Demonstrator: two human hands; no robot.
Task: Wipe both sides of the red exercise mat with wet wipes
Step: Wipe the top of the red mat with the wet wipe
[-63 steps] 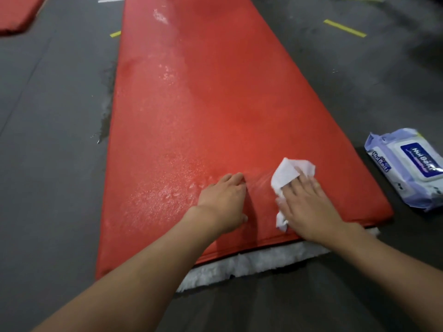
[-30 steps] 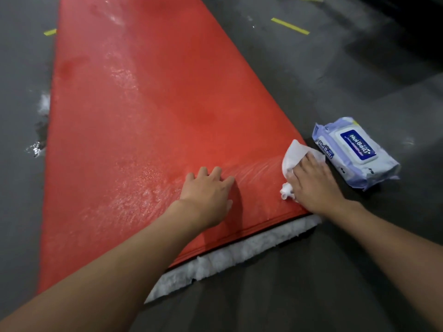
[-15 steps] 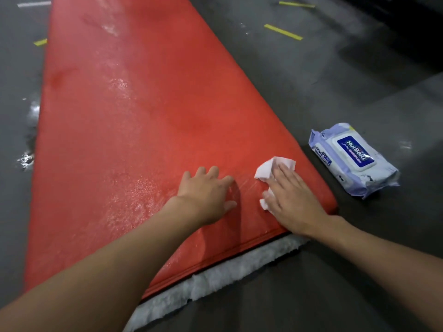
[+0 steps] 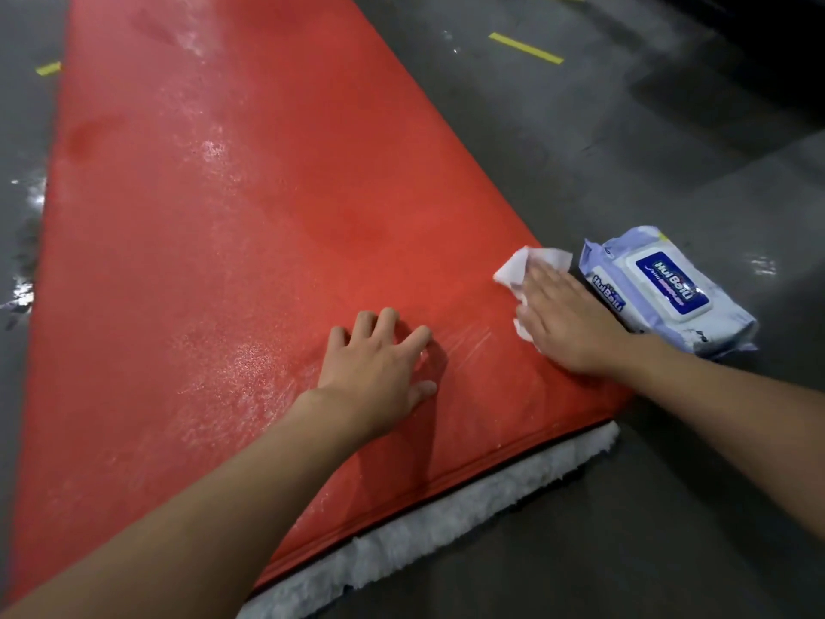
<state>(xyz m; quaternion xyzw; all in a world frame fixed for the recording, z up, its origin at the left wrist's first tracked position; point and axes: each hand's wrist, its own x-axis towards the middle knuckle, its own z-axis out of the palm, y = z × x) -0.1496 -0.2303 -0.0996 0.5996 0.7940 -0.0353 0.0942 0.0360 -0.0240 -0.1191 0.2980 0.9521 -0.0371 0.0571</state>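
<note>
Floor (image 4: 625,149), dark grey, surrounds the red exercise mat (image 4: 268,216), which lies flat and runs from the bottom left of the frame up to the top centre; its surface glistens with wet sheen along the middle and lower left, and fine wet streaks show between the two hands; a white fleecy strip (image 4: 446,524) juts out from under its near edge at the bottom centre. The left hand (image 4: 379,368) rests palm down on the mat just below the centre of the frame, fingers spread and slightly bent, holding nothing. The right hand (image 4: 567,319), at centre right, lies flat near the mat's right edge, fingers straight and close together, pressing a white wet wipe (image 4: 511,270) onto the mat; the wipe's crumpled corner sticks out beyond the fingertips. A pack of wipes (image 4: 660,288), pale lilac with a blue label, lies on the floor just beside the right hand; whether they touch cannot be told. Yellow tape marks (image 4: 526,48) sit at the top right; wet patches (image 4: 22,283) shine at the left edge.
</note>
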